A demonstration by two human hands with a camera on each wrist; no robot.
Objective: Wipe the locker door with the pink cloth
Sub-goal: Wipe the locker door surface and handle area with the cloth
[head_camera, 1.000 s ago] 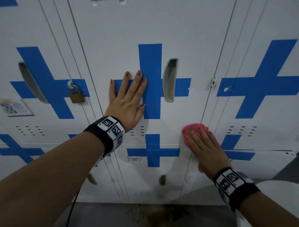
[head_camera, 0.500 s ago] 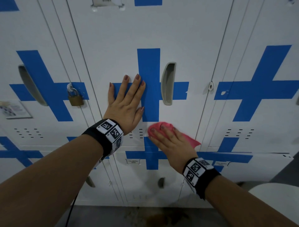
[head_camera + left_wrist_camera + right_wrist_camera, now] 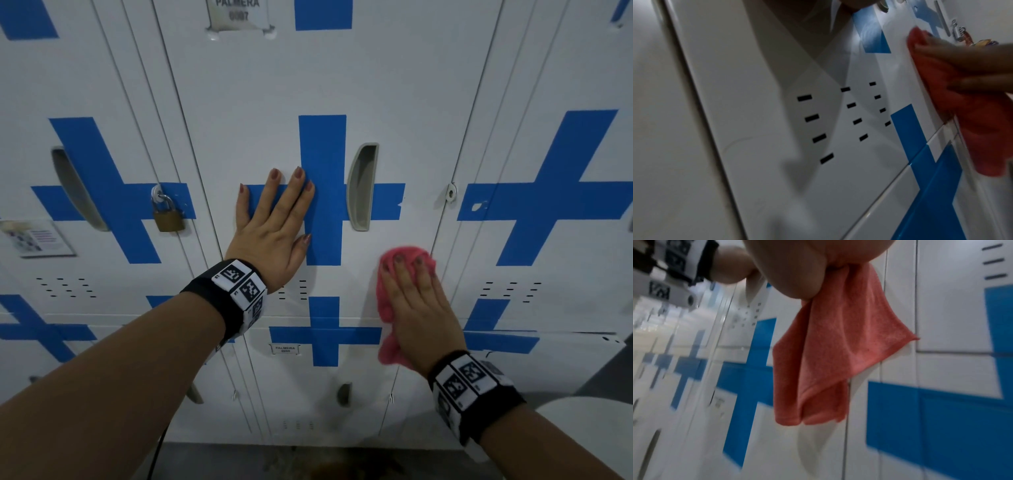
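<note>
The middle locker door (image 3: 308,85) is white with a blue taped cross. My left hand (image 3: 274,212) lies flat on it with straight fingers, just left of the cross's upright. My right hand (image 3: 414,291) presses the pink cloth (image 3: 385,308) against the door's lower right corner, fingers straight and pointing up. The cloth sticks out above the fingertips and hangs below the palm. In the left wrist view the cloth (image 3: 962,105) lies under the right fingers (image 3: 972,65), beside the vent slots. In the right wrist view the cloth (image 3: 834,345) dangles from under the palm.
A recessed grey handle (image 3: 361,186) sits right of the cross. The left neighbour door carries a brass padlock (image 3: 168,216) and a paper notice (image 3: 37,238). More lockers stand below and to both sides. A white rounded object (image 3: 589,428) is at the bottom right.
My right hand swept the cloth left to under the cross, then back right and a little up to the door's right edge. The left hand stayed put.
</note>
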